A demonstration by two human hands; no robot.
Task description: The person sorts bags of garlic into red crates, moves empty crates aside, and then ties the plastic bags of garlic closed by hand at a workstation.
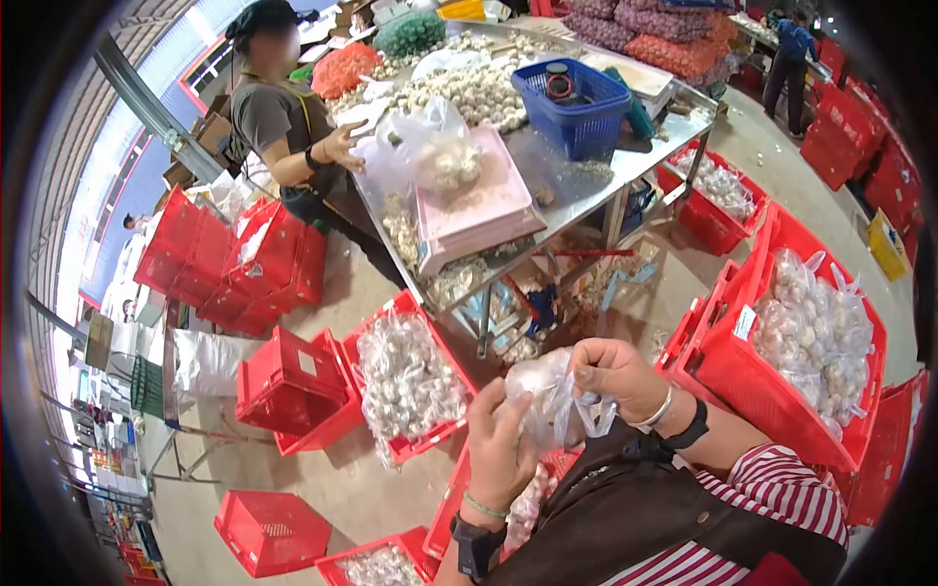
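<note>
Between my two hands, in front of my apron, is a clear plastic bag (549, 402) with pale bulbs inside that look like garlic. My left hand (500, 444) grips the side of this bag with thumb and fingers. At its gathered top, my right hand (620, 379) pinches the plastic, and loose handle ends hang below the fingers. Below and to the left stands a red crate (451, 427) full of similar bags. Another filled plastic bag (445, 156) rests on a pink scale (477, 207) on the metal table.
A co-worker (283, 127) stands at the table's left side, one hand near the scale. The metal table (576, 195) bears loose garlic bulbs (469, 88) and a blue basket (575, 112). At my right is a red crate (723, 337) of bagged garlic. More red crates (274, 532) stand on the floor.
</note>
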